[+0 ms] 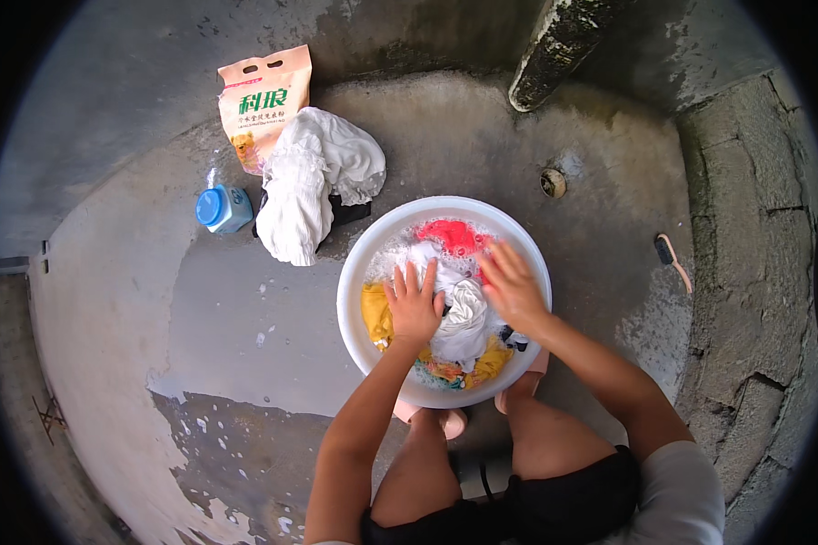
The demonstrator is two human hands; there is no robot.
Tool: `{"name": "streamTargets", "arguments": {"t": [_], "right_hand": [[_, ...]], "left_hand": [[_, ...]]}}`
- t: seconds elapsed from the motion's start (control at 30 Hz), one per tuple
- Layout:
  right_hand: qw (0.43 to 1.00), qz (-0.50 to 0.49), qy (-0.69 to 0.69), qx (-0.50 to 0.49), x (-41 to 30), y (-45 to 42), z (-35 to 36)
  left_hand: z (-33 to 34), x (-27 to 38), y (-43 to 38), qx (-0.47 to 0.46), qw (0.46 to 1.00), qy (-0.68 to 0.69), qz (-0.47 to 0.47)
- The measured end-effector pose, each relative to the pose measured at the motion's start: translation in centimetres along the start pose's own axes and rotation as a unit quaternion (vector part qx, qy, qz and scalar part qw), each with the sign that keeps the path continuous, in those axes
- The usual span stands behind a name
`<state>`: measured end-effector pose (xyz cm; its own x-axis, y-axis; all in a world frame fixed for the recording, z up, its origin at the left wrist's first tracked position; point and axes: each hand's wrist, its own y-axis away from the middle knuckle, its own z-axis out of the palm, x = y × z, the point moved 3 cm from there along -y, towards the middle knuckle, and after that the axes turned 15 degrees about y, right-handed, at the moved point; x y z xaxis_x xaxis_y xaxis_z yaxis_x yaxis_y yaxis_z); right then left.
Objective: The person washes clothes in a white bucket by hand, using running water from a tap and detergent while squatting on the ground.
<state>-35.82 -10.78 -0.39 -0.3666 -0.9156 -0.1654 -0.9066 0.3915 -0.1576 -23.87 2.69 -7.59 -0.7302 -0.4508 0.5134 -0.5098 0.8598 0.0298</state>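
A round white plastic basin (352,286) stands on the floor between my feet, holding sudsy water and wet clothes. My left hand (414,305) is spread flat over the laundry, beside a yellow garment (376,313) at the basin's left. On the right side, my right hand (513,283) hovers with fingers apart, slightly blurred, near a red cloth (453,236). Between the hands lies a bunched white garment (465,306). More yellow fabric (489,362) and a patterned piece (446,370) float close to me. Neither hand grips anything; whether the fingertips touch the cloth is unclear.
Behind the basin to the left are a pile of white clothes (296,197), a printed detergent bag (262,102) and a blue-lidded jar (223,208). A brush (673,260) lies by the stone wall (743,272). A floor pipe opening (553,183) and a thick pipe (552,54) are farther back.
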Motion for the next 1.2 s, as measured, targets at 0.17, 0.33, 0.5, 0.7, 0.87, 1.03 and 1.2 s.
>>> {"name": "streamTargets", "arguments": {"t": [0.17,0.33,0.5,0.7,0.87,1.03,1.2], "right_hand": [[0.994,-0.030,0.078,-0.066,-2.8,-2.5,6.4],[0.970,-0.039,-0.119,-0.207,1.2,0.0,15.3],[0.896,0.164,-0.266,-0.316,-1.2,-7.7,12.1],[0.596,0.220,-0.725,-0.266,-2.3,-3.6,5.0],[0.978,0.084,-0.114,-0.150,-1.4,-1.3,2.4],[0.996,0.032,0.045,-0.064,-1.5,-2.2,8.3],[0.915,0.023,-0.031,-0.401,-1.5,-2.9,14.8]], "left_hand": [[0.9,-1.5,-1.9,-0.289,0.917,0.124,-0.246],[3.2,-2.1,-3.3,-0.154,0.977,0.081,-0.125],[-1.0,-4.3,-3.3,-0.074,0.930,0.286,-0.217],[-6.6,0.4,0.2,-0.129,0.858,0.496,-0.030],[-7.6,0.5,-0.3,-0.129,0.946,0.291,-0.056],[-0.7,-1.2,-3.2,-0.108,0.983,0.122,-0.085],[7.1,-10.5,-1.7,-0.363,0.929,0.040,-0.056]]}}
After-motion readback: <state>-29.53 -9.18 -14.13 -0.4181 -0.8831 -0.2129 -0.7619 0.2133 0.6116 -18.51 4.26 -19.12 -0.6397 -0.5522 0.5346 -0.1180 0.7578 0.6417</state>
